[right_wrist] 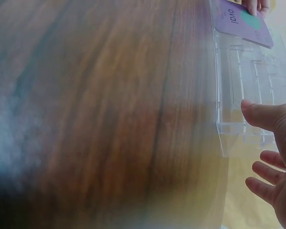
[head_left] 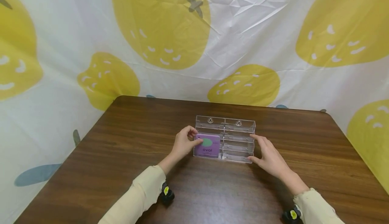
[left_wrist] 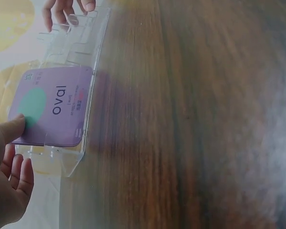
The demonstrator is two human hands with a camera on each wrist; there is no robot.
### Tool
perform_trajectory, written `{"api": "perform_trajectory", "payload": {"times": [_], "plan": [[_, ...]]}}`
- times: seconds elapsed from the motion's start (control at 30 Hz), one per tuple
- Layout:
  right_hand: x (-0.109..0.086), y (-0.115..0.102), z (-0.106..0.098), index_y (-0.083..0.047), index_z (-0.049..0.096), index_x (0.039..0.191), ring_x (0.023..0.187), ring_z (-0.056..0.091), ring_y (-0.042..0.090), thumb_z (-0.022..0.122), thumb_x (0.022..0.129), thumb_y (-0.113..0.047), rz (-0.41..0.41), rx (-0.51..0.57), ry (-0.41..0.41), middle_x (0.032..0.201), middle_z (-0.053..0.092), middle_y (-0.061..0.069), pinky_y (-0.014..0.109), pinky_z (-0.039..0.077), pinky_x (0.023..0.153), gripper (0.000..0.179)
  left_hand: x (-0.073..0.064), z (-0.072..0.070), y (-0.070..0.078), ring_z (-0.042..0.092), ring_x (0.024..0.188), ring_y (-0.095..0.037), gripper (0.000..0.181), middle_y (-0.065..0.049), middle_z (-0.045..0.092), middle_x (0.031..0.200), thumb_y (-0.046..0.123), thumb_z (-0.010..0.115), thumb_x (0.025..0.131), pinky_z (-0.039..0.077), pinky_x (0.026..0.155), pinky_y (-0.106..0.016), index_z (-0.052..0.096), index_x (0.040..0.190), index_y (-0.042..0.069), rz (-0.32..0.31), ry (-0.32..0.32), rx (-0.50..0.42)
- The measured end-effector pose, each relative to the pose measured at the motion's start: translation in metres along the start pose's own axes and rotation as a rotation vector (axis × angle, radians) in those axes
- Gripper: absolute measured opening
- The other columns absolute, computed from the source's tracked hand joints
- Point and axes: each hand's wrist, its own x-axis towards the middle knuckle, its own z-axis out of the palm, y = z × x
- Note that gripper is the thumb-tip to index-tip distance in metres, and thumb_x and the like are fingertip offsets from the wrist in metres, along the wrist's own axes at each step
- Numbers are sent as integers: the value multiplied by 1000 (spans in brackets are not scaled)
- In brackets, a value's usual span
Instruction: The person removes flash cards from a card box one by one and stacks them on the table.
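Note:
A purple card (head_left: 212, 148) with a green oval and the word "oval" stands in the lower left slot of a clear acrylic rack (head_left: 238, 156). My left hand (head_left: 184, 141) pinches it at its left edge. In the left wrist view the thumb (left_wrist: 13, 129) lies on the card's front (left_wrist: 62, 109); some fingers are partly hidden behind. My right hand (head_left: 270, 156) touches the rack's right end, index finger higher and thumb lower. The right wrist view shows that thumb (right_wrist: 257, 112) on the rack (right_wrist: 224, 86), the other fingers loosely bent below.
The rack has two columns of stepped slots and stands on a dark wooden table (head_left: 136, 126). Behind the table hangs a white cloth (head_left: 170, 85) printed with yellow lemons. Black wrist devices (head_left: 167, 195) are strapped at both cuffs.

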Motion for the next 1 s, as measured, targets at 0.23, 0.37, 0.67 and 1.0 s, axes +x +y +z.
{"api": "perform_trajectory", "payload": {"times": [0.23, 0.37, 0.67, 1.0], "plan": [[-1, -1, 0, 1, 36, 131, 112, 42, 38, 79, 68, -10, 0, 0, -1, 122, 45, 21, 52, 36, 89, 77, 1, -5, 0, 53, 67, -14, 23, -3, 56, 72, 10, 77, 70, 47, 62, -23, 57, 80, 5, 65, -13, 0], [-2, -2, -1, 1, 36, 132, 112, 42, 37, 78, 69, -10, 7, 0, -5, 123, 45, 21, 52, 36, 89, 77, 3, -7, 1, 53, 67, -13, 23, -4, 58, 72, 7, 78, 68, 47, 62, -22, 59, 81, 4, 26, -34, 54], [-2, -4, -2, 0, 35, 132, 114, 42, 37, 78, 70, -11, 26, 5, -19, 124, 44, 21, 52, 36, 90, 77, 5, -12, 1, 53, 64, -10, 19, -3, 60, 71, 10, 76, 71, 47, 60, -20, 60, 79, 4, 40, -79, 94], [-3, -5, -1, -1, 35, 133, 113, 42, 37, 78, 70, -12, 31, 5, -19, 123, 45, 21, 52, 36, 90, 77, 7, -18, 3, 53, 62, -9, 11, -3, 62, 70, 12, 70, 78, 46, 57, -20, 63, 77, 5, 30, -69, 111]]}}
